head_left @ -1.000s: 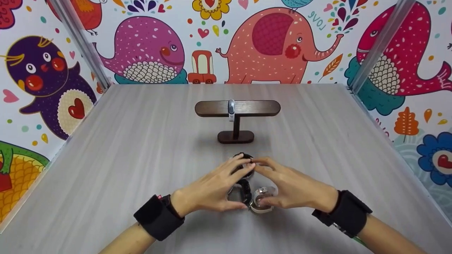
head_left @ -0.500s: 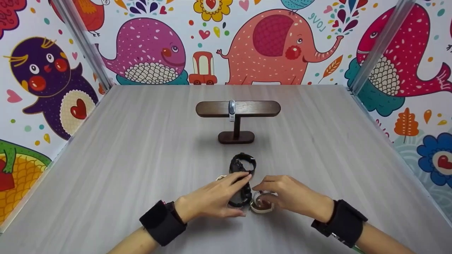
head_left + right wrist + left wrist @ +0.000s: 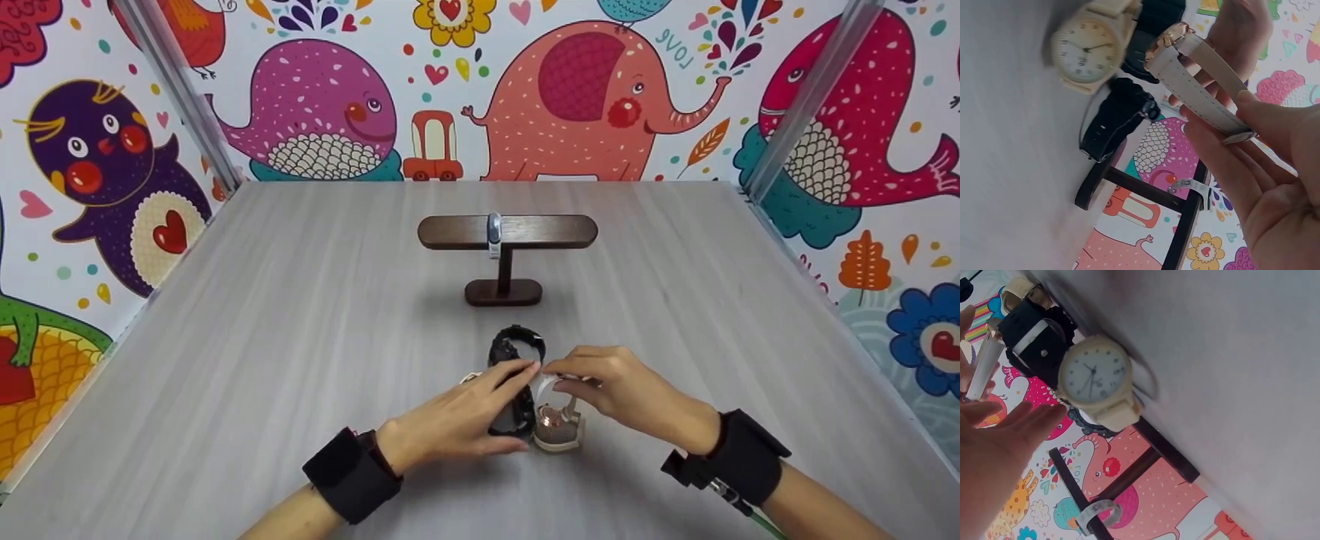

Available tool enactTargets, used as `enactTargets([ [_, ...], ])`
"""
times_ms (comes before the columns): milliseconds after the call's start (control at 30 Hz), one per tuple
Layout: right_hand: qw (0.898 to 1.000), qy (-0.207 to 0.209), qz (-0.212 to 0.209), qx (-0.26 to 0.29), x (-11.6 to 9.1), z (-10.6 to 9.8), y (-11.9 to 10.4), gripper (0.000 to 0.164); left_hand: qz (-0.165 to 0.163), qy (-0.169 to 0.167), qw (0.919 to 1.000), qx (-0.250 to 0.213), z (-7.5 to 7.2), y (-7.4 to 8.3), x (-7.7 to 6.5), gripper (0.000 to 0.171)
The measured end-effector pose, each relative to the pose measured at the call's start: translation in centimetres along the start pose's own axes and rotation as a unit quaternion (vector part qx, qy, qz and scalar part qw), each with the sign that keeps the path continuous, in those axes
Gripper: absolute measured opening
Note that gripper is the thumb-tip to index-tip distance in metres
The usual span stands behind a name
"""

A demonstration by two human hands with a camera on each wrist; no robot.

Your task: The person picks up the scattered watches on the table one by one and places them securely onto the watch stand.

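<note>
My right hand point(image 3: 630, 390) pinches the end of a white-strapped watch point(image 3: 1196, 90) with a rose-gold case, thumb and fingers meeting at its buckle. The case hangs lower, overlapping a beige strap point(image 3: 559, 448) in the head view. My left hand point(image 3: 450, 416) reaches over the black watches with fingers extended, fingertips at the gap between them. One black watch point(image 3: 517, 337) stands farther back; the other black watch point(image 3: 523, 414) is partly hidden under that hand. A cream watch point(image 3: 1095, 377) with a round dial sits left of them, mostly hidden by the left hand in the head view.
A dark wooden watch stand point(image 3: 551, 231) rises behind the group on its small base point(image 3: 502, 292). A pale-banded watch point(image 3: 493, 234) is looped around its bar. Walls with cartoon animals point(image 3: 570, 97) bound the grey table point(image 3: 337, 300).
Both hands drew back from the farther black watch. The right hand then took hold of the white watch strap and raised it slightly forward; the left hand stayed nearly still afterwards.
</note>
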State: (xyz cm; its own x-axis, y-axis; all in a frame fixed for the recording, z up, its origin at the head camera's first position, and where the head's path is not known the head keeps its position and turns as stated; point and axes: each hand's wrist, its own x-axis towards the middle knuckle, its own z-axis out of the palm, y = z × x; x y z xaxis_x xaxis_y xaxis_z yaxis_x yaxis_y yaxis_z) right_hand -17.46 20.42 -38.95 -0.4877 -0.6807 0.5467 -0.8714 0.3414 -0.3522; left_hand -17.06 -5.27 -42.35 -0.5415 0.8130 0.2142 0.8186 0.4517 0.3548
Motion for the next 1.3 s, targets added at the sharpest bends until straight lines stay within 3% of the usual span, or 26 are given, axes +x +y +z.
enactTargets([
  [133, 1.0, 0.028, 0.001, 0.01, 0.3, -0.3, -0.1, 0.027, 0.005, 0.017, 0.9998, -0.012, 0.0, 0.2, 0.2, 0.094],
  [367, 0.997, 0.068, 0.022, 0.014, 0.8, -0.8, -0.8, 0.029, 0.033, 0.079, 0.9959, -0.028, 0.2, 0.4, 0.6, 0.096],
  [700, 0.992, 0.118, 0.035, 0.033, 1.5, -1.0, -1.6, 0.027, 0.044, 0.137, 0.9863, -0.08, -0.4, 0.9, 1.1, 0.08],
  [1033, 0.992, 0.105, 0.053, 0.035, 1.4, -0.6, -1.5, 0.025, 0.081, 0.185, 0.9734, -0.109, -0.4, 0.8, 1.3, 0.068],
  [1300, 0.992, 0.096, 0.07, 0.041, 1.5, -0.6, -1.5, 0.027, 0.075, 0.207, 0.9637, -0.15, -0.3, 0.8, 1.4, 0.065],
])
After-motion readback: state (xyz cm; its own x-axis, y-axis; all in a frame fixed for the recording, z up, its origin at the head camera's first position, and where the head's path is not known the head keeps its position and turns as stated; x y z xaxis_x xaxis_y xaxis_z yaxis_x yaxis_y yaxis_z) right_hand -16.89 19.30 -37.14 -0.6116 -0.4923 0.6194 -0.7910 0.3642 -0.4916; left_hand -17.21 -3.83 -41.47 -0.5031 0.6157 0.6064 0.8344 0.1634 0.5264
